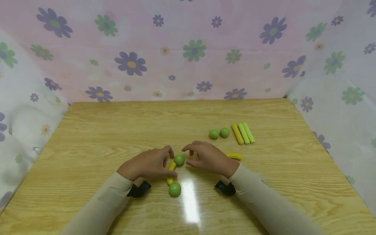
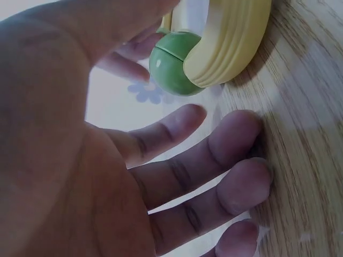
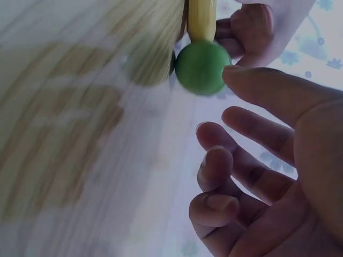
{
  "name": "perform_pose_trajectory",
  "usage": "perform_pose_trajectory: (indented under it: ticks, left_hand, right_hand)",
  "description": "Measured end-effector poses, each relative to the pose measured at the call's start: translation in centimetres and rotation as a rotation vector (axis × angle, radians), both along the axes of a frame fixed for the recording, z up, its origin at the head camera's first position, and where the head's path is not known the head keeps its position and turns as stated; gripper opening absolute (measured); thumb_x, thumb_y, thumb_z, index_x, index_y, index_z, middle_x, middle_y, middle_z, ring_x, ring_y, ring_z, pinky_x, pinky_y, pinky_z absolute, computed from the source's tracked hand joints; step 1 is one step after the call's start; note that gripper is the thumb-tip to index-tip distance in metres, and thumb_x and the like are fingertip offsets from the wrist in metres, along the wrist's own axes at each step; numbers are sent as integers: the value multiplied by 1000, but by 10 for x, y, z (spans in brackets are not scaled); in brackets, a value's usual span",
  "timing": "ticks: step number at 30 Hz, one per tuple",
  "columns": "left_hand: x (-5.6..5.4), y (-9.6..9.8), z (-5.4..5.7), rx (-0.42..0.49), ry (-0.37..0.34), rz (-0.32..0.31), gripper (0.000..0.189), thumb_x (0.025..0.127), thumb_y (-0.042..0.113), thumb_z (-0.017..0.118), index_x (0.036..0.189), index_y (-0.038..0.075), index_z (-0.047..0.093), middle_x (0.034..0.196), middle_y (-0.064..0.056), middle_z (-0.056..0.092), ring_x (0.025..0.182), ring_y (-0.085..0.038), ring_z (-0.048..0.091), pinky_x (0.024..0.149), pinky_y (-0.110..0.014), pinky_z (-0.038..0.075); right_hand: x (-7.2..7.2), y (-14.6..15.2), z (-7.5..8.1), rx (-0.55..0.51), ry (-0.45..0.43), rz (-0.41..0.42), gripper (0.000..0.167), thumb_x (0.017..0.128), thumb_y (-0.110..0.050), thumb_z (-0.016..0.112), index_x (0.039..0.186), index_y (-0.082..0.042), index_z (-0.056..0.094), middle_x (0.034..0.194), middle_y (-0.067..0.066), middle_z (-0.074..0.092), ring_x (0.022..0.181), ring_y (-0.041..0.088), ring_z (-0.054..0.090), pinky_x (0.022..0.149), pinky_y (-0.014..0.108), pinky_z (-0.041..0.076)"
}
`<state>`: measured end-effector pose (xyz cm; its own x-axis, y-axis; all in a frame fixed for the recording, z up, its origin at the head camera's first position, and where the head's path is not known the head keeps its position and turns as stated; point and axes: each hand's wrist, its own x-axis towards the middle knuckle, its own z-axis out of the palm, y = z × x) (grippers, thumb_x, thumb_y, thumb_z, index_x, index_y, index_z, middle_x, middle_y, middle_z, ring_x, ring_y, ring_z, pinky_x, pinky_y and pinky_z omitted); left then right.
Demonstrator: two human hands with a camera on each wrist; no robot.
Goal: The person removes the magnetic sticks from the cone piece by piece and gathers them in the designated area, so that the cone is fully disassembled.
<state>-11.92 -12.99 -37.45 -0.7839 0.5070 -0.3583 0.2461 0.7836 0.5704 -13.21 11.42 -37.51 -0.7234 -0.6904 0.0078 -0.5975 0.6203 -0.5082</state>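
Observation:
A curved yellow ridged piece lies on the table between the hands. At its far end sits a green ball with a seam round it; a second green ball sits at its near end. My left hand arches beside the yellow piece, thumb over it, fingers spread and loosely bent with nothing in them. From the right, my right hand reaches to the far ball with relaxed fingers. Its thumb tip is right at that green ball in the right wrist view.
Behind the right hand lies another curved yellow piece, partly hidden. Farther back are two green balls, a straight yellow stick and two light-green sticks. Flowered cloth bounds the wooden table.

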Motion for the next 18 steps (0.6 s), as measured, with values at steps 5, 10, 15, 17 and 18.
perform_pose_trajectory:
  ticks: [5, 10, 15, 17, 18]
  left_hand:
    - [0, 0, 1, -52, -13, 6, 45, 80, 53, 79, 106, 23, 58, 77, 3, 60, 64, -14, 55, 58, -32, 46]
    - [-2, -1, 0, -37, 25, -18, 41, 80, 51, 81, 102, 22, 60, 75, 4, 60, 64, -12, 55, 58, -30, 45]
    - [-3, -2, 0, 9, 9, -30, 36, 81, 44, 82, 98, 21, 61, 75, 3, 60, 64, -13, 54, 58, -30, 45]
    - [-2, -2, 0, 23, -1, -32, 34, 81, 42, 83, 97, 21, 61, 75, 3, 60, 64, -13, 54, 58, -30, 45]
    - [-1, -3, 0, 26, -7, -32, 33, 81, 42, 83, 97, 21, 61, 75, 3, 60, 64, -13, 54, 58, -30, 45]
  right_hand:
    - [-1, -11, 0, -9, -7, 25, 41, 92, -22, 74, 130, -10, 65, 99, 0, 66, 71, 6, 50, 68, 22, 46]
    - [-1, -14, -4, -14, -26, 41, 40, 93, -21, 74, 131, -12, 65, 98, -2, 66, 77, 6, 56, 71, 22, 48]
    - [1, -15, -5, -16, -31, 46, 36, 92, -21, 74, 127, -13, 67, 98, -1, 66, 80, 8, 59, 72, 22, 49]
    - [2, -16, -6, -12, -32, 41, 33, 92, -21, 75, 123, -13, 68, 97, -1, 66, 80, 10, 60, 72, 22, 49]
    - [3, -16, -6, -10, -36, 38, 32, 91, -21, 75, 122, -13, 68, 97, -1, 66, 80, 10, 60, 72, 22, 49]
